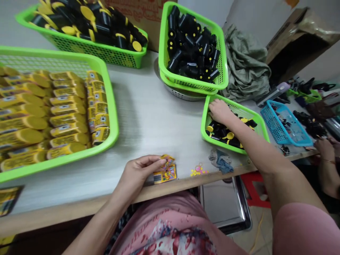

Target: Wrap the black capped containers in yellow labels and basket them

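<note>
Yellow packets (165,174) lie at the edge of the bench (148,109), and the fingertips of the left hand (138,173) pinch their top edge. Farther left, a large green basket (112,113) holds rows of yellow tubes (67,120). The right hand (221,111) reaches into a small green basket (259,131), its fingers curled down over black bottles (233,141) and yellow discs (230,135); whether it grips anything cannot be told.
</note>
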The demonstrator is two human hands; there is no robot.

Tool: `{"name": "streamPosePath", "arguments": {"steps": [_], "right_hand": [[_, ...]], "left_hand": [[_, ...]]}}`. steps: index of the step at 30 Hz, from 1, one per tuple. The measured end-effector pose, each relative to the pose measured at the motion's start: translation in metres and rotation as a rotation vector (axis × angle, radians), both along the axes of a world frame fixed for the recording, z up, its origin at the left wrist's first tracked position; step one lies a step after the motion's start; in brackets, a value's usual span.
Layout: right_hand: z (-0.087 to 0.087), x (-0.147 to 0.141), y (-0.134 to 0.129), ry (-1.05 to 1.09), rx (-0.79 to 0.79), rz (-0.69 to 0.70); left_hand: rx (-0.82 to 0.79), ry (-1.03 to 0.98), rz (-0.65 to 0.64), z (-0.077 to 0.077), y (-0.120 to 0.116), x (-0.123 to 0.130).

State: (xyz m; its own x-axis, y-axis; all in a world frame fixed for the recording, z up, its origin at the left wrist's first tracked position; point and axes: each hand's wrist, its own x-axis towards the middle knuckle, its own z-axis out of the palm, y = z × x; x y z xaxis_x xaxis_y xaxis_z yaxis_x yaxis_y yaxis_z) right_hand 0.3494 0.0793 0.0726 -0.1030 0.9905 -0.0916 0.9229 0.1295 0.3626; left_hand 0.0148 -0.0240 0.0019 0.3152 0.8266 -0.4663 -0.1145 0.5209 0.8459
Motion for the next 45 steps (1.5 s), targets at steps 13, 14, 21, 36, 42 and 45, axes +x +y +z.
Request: {"name": "streamPosePath", "arguments": {"steps": [13, 14, 21, 36, 42, 45], "right_hand": [[0.006, -0.001, 0.004, -0.097, 0.016, -0.201], [0.012, 0.003, -0.003, -0.034, 0.091, -0.233], [0.033, -0.042, -0.094, 1.204, 0.395, -0.365], [-0.036, -0.134, -0.125, 1.883, -0.237, -0.321], [-0.047, -0.144, -0.126, 1.951, -0.227, -0.331], [-0.052, -0.149, -0.126, 1.978, -0.221, -0.352]], "left_hand": [[-0.019, -0.174, 0.056, -0.004, -0.004, -0.006], [-0.027, -0.193, 0.052, -0.003, -0.004, -0.007], [-0.063, -0.227, 0.078, 0.003, -0.002, -0.004], [-0.028, -0.203, 0.092, 0.005, -0.004, -0.004], [-0.045, -0.247, 0.079, 0.001, -0.002, -0.002], [-0.060, -0.231, 0.101, -0.001, -0.001, -0.001]]}}
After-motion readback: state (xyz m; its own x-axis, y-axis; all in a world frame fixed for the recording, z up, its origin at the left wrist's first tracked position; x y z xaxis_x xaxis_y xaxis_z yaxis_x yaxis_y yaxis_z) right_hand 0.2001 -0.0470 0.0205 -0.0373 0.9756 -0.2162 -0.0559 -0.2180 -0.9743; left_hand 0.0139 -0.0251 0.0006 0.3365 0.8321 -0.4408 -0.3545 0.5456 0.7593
